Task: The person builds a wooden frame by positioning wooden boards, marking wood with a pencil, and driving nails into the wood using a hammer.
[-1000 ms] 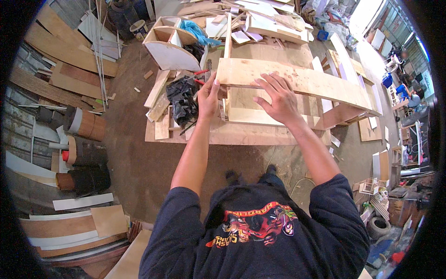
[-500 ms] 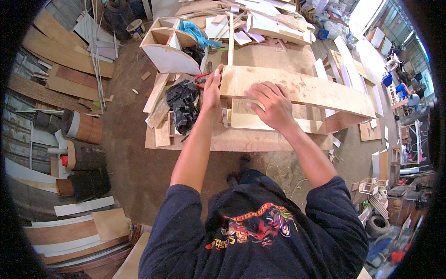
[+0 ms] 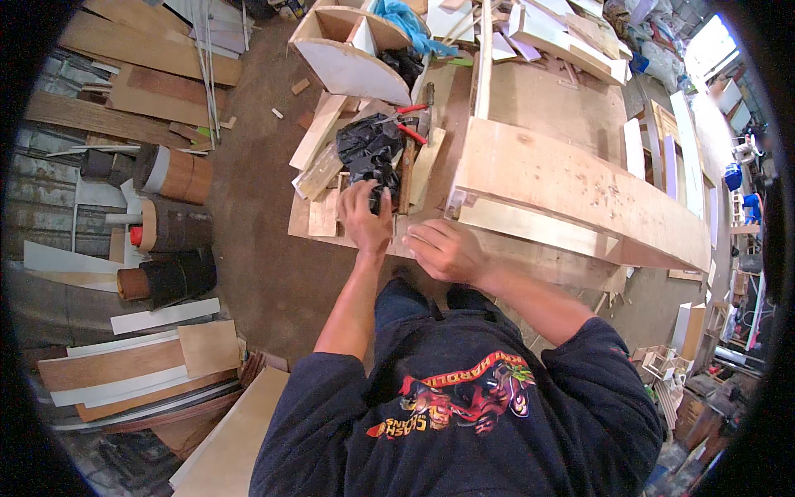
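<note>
My left hand (image 3: pixel 366 217) reaches down at the near end of a crumpled black plastic bag (image 3: pixel 368 147), thumb and fingers apart; its fingertips are partly hidden. Close by on the right, my right hand (image 3: pixel 445 251) has its fingertips pinched together. Whatever they hold, if anything, is too small to make out. A wooden frame of pale boards (image 3: pixel 571 178) lies to the right, touched by neither hand. Beside the bag rest a red-handled hand tool (image 3: pixel 411 132) and a narrow brown wooden piece (image 3: pixel 407 176).
A curved white-and-wood shelf unit (image 3: pixel 344 66) with a blue cloth (image 3: pixel 410 29) stands at the far left of the plywood sheet (image 3: pixel 563 99). Offcuts (image 3: pixel 571 37) are heaped at the back. Rolls (image 3: pixel 170 269) and stacked boards (image 3: pixel 124 364) line the left side.
Both hands have left the wooden frame. My left hand came down toward me to the bag's near end; my right hand moved left and nearer, its fingers now pinched. The view has shifted.
</note>
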Tool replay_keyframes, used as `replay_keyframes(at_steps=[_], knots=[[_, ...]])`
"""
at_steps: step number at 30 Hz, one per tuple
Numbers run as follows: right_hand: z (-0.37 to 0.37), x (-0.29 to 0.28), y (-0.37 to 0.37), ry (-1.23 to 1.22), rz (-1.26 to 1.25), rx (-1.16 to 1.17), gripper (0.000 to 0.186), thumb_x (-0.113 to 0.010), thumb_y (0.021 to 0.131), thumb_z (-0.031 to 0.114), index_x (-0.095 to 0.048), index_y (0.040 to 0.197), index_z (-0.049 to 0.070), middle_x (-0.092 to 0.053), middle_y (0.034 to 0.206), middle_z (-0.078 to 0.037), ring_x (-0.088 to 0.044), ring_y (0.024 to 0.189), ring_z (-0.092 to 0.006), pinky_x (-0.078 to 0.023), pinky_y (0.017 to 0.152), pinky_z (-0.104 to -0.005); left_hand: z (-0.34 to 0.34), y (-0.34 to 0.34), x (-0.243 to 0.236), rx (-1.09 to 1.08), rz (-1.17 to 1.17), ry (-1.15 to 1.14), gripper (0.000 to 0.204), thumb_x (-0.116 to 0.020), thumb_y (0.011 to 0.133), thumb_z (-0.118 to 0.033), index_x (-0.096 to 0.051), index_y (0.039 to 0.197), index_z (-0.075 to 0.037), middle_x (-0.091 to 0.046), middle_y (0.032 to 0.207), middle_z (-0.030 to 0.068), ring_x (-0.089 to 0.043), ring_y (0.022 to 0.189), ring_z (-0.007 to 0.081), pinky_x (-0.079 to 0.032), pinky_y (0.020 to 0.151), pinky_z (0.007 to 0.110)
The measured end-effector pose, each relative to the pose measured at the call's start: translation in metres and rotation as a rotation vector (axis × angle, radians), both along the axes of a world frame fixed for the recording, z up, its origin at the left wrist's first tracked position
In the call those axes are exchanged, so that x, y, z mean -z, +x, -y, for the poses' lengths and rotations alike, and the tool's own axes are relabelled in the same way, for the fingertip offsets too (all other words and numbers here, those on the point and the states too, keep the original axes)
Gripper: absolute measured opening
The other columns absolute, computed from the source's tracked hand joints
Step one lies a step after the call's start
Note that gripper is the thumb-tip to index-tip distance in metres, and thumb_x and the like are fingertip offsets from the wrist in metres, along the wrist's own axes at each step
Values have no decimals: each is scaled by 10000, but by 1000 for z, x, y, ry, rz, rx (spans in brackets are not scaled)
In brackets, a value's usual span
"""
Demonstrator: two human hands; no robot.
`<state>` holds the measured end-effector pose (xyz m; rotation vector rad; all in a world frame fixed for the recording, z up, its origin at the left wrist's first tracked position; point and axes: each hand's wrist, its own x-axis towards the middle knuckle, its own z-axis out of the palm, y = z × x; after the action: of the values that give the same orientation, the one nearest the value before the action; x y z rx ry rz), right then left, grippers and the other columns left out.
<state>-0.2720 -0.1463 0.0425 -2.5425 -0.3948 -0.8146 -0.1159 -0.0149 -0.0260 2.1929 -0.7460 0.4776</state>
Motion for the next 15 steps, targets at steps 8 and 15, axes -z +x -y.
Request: replay_keyframes(at_steps=[8, 15], knots=[[-21, 88, 106, 426, -301, 281, 238, -610, 823, 20, -675, 1052, 29, -666, 1169, -158, -645, 1062, -349, -539, 911, -423, -11, 68, 90, 96, -687, 52, 310, -704, 906, -219, -640, 1038, 54, -664, 881, 253, -676, 867, 393, -505, 778, 447], [-28, 141, 153, 423, -717, 443, 272, -554, 936, 184, -609, 1156, 35, -663, 1158, -198, -619, 1104, -381, -515, 917, -478, -42, 80, 127, 205, -850, -50, 223, -532, 998, -151, -623, 996, 52, -633, 842, 260, -639, 786, 381, -479, 734, 434]])
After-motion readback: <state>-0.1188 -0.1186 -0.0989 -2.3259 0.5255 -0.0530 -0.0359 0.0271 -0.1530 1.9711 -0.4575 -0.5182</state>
